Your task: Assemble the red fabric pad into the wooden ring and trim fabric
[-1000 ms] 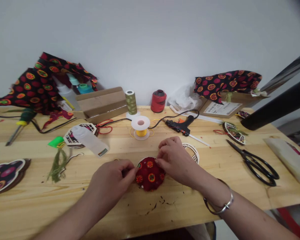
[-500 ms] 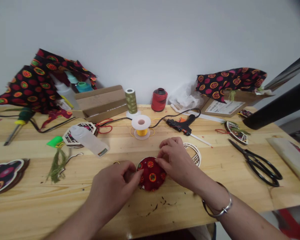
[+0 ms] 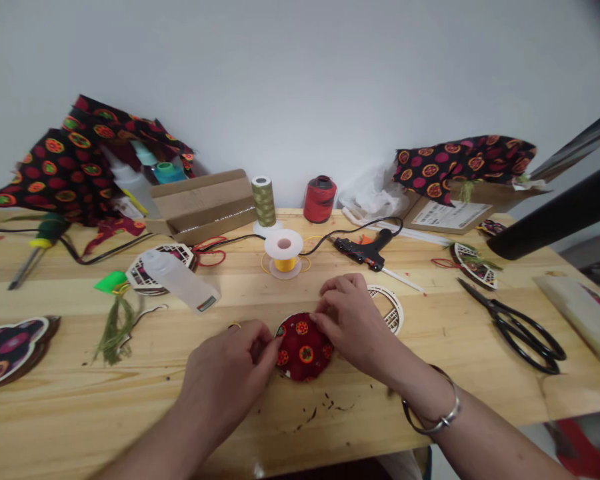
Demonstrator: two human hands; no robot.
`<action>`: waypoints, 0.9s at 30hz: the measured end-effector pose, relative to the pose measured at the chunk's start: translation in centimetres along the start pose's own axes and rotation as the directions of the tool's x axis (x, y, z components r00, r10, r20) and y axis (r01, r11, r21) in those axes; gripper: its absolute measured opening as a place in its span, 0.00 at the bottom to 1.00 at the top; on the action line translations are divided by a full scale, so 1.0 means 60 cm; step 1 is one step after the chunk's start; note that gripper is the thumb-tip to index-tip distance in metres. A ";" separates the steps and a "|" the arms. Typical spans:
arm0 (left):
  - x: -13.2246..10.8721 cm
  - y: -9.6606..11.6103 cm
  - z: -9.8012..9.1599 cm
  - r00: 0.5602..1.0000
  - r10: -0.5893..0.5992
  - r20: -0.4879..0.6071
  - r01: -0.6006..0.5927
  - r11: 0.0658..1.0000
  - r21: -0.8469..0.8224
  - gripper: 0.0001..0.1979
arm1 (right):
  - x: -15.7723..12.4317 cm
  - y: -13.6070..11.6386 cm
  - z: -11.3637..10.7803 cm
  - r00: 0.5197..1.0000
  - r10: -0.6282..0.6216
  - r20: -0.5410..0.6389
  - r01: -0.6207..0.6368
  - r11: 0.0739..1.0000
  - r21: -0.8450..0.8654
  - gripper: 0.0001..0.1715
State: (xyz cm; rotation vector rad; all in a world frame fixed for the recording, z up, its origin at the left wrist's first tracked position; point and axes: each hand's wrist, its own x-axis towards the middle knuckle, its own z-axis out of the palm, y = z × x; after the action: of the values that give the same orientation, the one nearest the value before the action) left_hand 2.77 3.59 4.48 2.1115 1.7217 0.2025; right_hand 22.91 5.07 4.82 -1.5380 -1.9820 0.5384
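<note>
A round piece covered in dark red patterned fabric (image 3: 305, 357) lies on the wooden table, a pale rim showing at its upper left edge. My left hand (image 3: 230, 367) pinches its left edge between thumb and curled fingers. From the upper right, my right hand (image 3: 350, 320) grips the opposite edge, fingertips on the fabric. Partly behind my right hand is a round pale wooden lattice frame (image 3: 394, 310). A spool of yellow cord (image 3: 284, 257) stands beyond the fabric piece, and a black glue gun (image 3: 367, 250) lies to its right.
Black scissors (image 3: 517, 330) lie at the right. Left are a translucent bottle (image 3: 183, 283), a green tassel (image 3: 115, 327) and a screwdriver (image 3: 37, 250). Green thread (image 3: 264, 203), red thread (image 3: 320, 200) and cardboard boxes (image 3: 205, 207) line the wall. A black post (image 3: 555, 210) slants in at right.
My left thumb has drawn back slightly toward the left edge of the fabric piece. My right hand keeps nearly the same grip, and the piece stays in place.
</note>
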 end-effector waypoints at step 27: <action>-0.009 -0.017 0.020 0.801 0.463 -0.380 -0.497 0.868 0.010 0.13 | -0.012 0.001 -0.026 0.944 -0.237 0.229 0.209 0.968 0.141 0.32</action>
State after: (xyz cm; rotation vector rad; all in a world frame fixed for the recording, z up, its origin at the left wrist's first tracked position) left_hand 2.16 2.98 3.05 2.5260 1.2723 0.8624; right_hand 24.09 4.37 5.82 -1.2035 -2.2319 0.7620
